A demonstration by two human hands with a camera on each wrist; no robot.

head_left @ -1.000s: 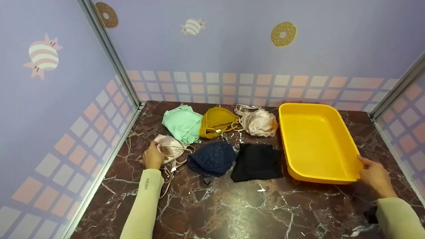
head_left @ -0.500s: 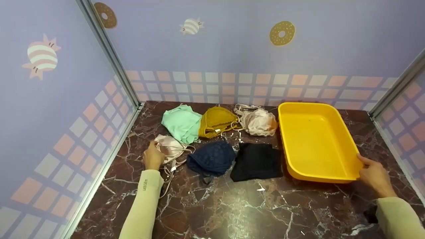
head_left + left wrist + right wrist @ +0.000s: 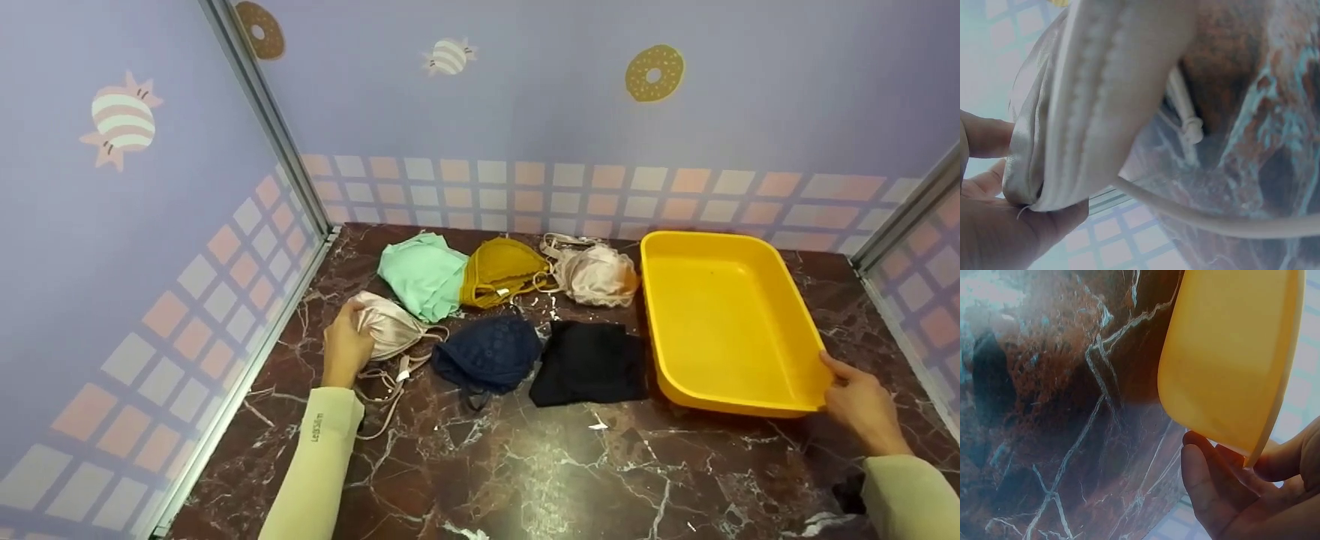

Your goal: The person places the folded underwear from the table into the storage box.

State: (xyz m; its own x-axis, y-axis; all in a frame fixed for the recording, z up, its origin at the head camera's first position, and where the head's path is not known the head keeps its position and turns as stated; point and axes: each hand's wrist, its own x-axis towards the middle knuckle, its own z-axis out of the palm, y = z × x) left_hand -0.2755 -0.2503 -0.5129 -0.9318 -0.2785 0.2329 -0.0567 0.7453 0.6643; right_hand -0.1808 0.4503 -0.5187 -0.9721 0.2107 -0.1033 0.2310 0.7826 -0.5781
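Right hand (image 3: pixel 862 409): pinched the rim of a yellow tray (image 3: pixel 735 322). Left hand (image 3: pixel 347 349): pinched a pale satin bra (image 3: pixel 391 328), left on the bench (image 3: pixel 517 472). Rightward lay navy bra (image 3: pixel 489 351), black cloth (image 3: pixel 589 364); behind, mint cloth (image 3: pixel 424 271), mustard bra (image 3: pixel 504 266), lace-trimmed bra (image 3: pixel 596 275).

On the left sleeve (image 3: pixel 307 472), close to the cuff (image 3: pixel 339 402), small dark lettering (image 3: pixel 317 427) runs lengthwise; it seems to read "LetsSlim", though the middle letters are blurred; a white tag (image 3: pixel 404 367) at the pale satin bra (image 3: pixel 391 325) and a white label (image 3: pixel 503 292) on the mustard bra (image 3: pixel 510 262) show too small for any print to be read.
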